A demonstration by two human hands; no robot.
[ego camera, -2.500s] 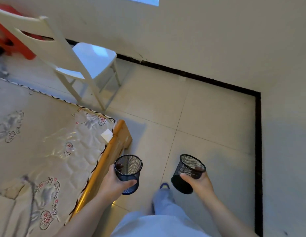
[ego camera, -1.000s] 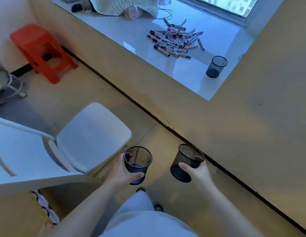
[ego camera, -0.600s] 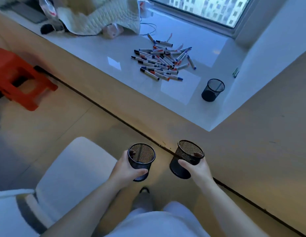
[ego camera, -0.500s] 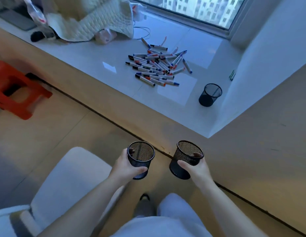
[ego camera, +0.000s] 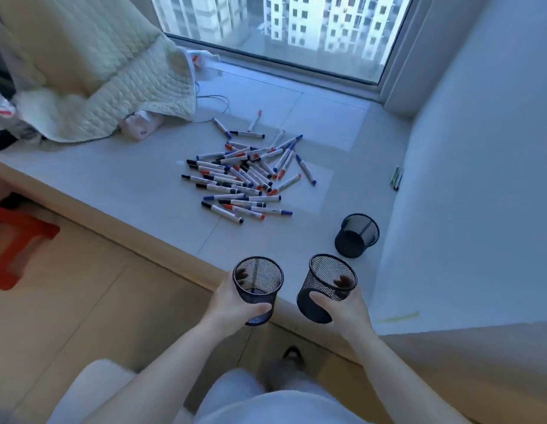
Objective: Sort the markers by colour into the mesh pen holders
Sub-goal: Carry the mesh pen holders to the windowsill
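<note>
A heap of several white markers (ego camera: 246,175) with black, blue and red caps lies on the pale window ledge (ego camera: 137,179). My left hand (ego camera: 232,304) grips an empty black mesh pen holder (ego camera: 258,286), held upright above the ledge's front edge. Beside it my right hand (ego camera: 342,307) grips a second mesh holder (ego camera: 325,286), tilted to the left. A third mesh holder (ego camera: 356,235) stands on the ledge at the right, near the wall.
A quilted cream blanket (ego camera: 91,71) is piled on the ledge's left end, with a thin cable (ego camera: 217,102) beside it. A red stool (ego camera: 18,240) stands on the floor at left, a white chair seat (ego camera: 91,390) below me. The window (ego camera: 281,29) closes the back.
The view has swung from the floor and bed up to the window ledge. The marker heap and third holder are now much closer. Both hands still carry their holders.
</note>
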